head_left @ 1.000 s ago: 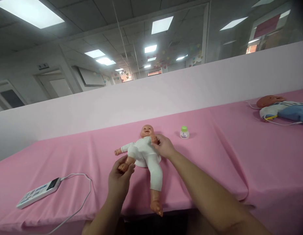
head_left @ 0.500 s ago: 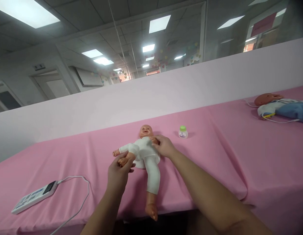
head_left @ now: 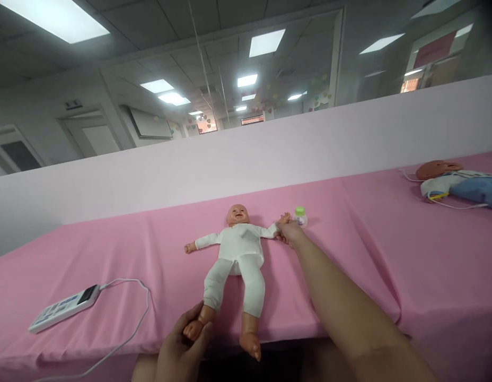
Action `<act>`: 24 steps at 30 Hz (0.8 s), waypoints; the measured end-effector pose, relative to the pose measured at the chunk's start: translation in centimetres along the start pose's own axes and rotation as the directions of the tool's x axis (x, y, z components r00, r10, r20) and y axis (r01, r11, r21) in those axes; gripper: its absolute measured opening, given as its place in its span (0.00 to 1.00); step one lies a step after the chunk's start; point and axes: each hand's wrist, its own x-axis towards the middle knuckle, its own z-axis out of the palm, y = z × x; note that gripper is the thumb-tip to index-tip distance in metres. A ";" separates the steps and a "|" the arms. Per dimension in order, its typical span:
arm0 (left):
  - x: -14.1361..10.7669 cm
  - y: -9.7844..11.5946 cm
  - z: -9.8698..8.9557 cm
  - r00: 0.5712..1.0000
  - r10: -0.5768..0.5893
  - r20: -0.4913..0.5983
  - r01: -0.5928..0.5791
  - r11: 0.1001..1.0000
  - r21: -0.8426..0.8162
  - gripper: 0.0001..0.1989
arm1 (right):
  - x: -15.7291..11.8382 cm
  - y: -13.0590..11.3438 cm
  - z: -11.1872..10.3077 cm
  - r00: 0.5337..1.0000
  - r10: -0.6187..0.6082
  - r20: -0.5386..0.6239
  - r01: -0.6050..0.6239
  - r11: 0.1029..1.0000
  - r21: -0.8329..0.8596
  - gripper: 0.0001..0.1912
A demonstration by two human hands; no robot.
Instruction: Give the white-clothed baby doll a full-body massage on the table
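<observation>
A baby doll (head_left: 240, 243) in a white cloth body lies on its back on the pink-covered table, head toward the wall. My left hand (head_left: 186, 335) is closed around its foot and ankle on the left side of the view. With my right hand (head_left: 289, 233) I grip the doll's forearm on the right side, and its small fingers stick out beyond mine. That arm is stretched out sideways. A small clear bottle with a green cap (head_left: 300, 216) stands just behind my right hand, partly covered by it.
A white handheld device (head_left: 67, 309) with a screen and a white cable lies at the left on the pink sheet (head_left: 150, 249). Far right, another doll (head_left: 440, 170) in blue and white lies with thin tubing. A low white wall with glass above runs behind.
The doll's bent leg has come down straight toward me with my left hand. Its arm, folded at the chest before, is now drawn out to the right by my right hand.
</observation>
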 end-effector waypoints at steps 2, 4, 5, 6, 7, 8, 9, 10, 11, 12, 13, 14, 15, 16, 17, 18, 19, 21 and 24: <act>0.3 0.0 0.4 0.999 0.035 0.016 -0.035 0.999 -0.040 0.17 | -0.6 -0.3 0.5 0.996 -0.086 -0.023 0.084 0.994 -0.076 0.16; 1.0 -0.2 1.3 0.997 0.070 0.033 -0.066 0.993 -0.093 0.21 | -1.5 -0.5 1.3 0.967 -0.253 -0.014 0.244 0.946 -0.213 0.15; 1.6 -0.2 1.9 0.996 0.087 0.027 -0.083 0.989 -0.125 0.24 | -2.0 -0.6 1.9 0.940 -0.342 0.018 0.332 0.896 -0.296 0.15; 2.2 -0.2 2.6 0.995 0.104 0.009 -0.102 0.983 -0.152 0.26 | -2.6 -0.6 2.5 0.910 -0.408 0.069 0.404 0.839 -0.364 0.15; 3.0 0.1 3.2 0.993 0.121 -0.018 -0.122 0.978 -0.169 0.28 | -3.2 -0.6 3.2 0.885 -0.444 0.142 0.461 0.788 -0.407 0.17; 4.0 0.5 3.8 0.989 0.141 -0.049 -0.148 0.975 -0.168 0.29 | -3.8 -0.5 3.8 0.859 -0.459 0.226 0.511 0.741 -0.437 0.20; 5.0 1.1 4.4 0.984 0.163 -0.077 -0.173 0.973 -0.152 0.29 | -4.4 -0.4 4.4 0.833 -0.457 0.311 0.553 0.698 -0.454 0.22; 6.1 1.9 4.9 0.979 0.181 -0.094 -0.192 0.973 -0.128 0.29 | -4.9 -0.3 4.9 0.807 -0.449 0.384 0.589 0.654 -0.475 0.23; 7.2 2.7 5.4 0.979 0.185 -0.089 -0.194 0.975 -0.103 0.28 | -5.3 -0.2 5.3 0.785 -0.437 0.439 0.618 0.605 -0.502 0.24; 8.4 3.5 5.9 0.980 0.179 -0.081 -0.186 0.978 -0.090 0.28 | -5.6 0.0 5.6 0.767 -0.425 0.482 0.641 0.555 -0.530 0.23; 9.5 4.3 6.4 0.979 0.180 -0.099 -0.189 0.977 -0.102 0.27 | -5.9 0.1 5.9 0.753 -0.414 0.511 0.657 0.505 -0.560 0.23; 10.5 4.9 6.9 0.978 0.179 -0.103 -0.189 0.977 -0.098 0.26 | -6.0 0.3 6.1 0.743 -0.404 0.533 0.669 0.461 -0.583 0.22; 11.3 5.4 7.5 0.980 0.174 -0.100 -0.184 0.978 -0.094 0.26 | -6.1 0.4 6.2 0.737 -0.397 0.547 0.676 0.429 -0.599 0.22; 12.0 5.8 8.1 0.980 0.179 -0.091 -0.187 0.978 -0.096 0.26 | -6.2 0.5 6.3 0.734 -0.394 0.554 0.679 0.410 -0.609 0.21; 12.5 6.1 8.7 0.980 0.184 -0.082 -0.192 0.976 -0.105 0.26 | -6.2 0.6 6.3 0.736 -0.394 0.551 0.677 0.402 -0.617 0.21; 12.9 6.2 9.2 0.979 0.189 -0.076 -0.198 0.972 -0.126 0.26 | -6.3 0.6 6.4 0.741 -0.395 0.544 0.671 0.401 -0.624 0.20; 13.1 6.3 9.7 0.978 0.194 -0.076 -0.204 0.967 -0.153 0.27 | -6.3 0.7 6.4 0.746 -0.397 0.534 0.665 0.403 -0.629 0.20; 13.4 6.2 10.5 0.977 0.196 -0.080 -0.209 0.956 -0.207 0.27 | -6.4 0.7 6.5 0.756 -0.405 0.515 0.653 0.409 -0.637 0.20; 13.2 5.9 11.0 0.980 0.188 -0.062 -0.198 0.948 -0.250 0.27 | -6.4 0.6 6.4 0.744 -0.433 0.508 0.666 0.424 -0.614 0.18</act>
